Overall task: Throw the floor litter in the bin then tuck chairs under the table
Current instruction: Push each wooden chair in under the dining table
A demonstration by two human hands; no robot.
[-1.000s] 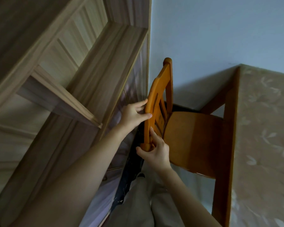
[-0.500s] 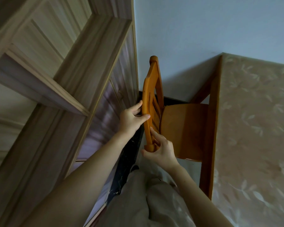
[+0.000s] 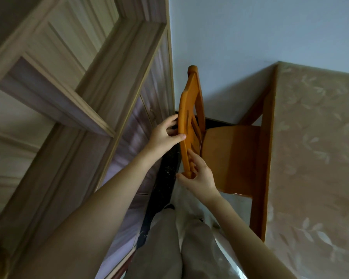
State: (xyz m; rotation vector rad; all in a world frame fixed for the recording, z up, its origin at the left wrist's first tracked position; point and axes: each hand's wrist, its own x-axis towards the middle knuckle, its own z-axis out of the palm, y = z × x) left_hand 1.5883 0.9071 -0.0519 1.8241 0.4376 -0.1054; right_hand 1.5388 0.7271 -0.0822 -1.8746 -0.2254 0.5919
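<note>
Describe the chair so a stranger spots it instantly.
Find the table with the beige leaf-patterned cloth. At its edge stands a glossy orange wooden chair, seat partly underneath. It alone has a slatted backrest, gripped by left hand and right hand.

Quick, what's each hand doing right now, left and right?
Left hand: grips the back rail of the orange wooden chair, thumb over its edge.
Right hand: holds the same chair's backrest at its near end.

Leaf-print cloth [image 3: 314, 158] over wooden table [image 3: 268, 150]
</note>
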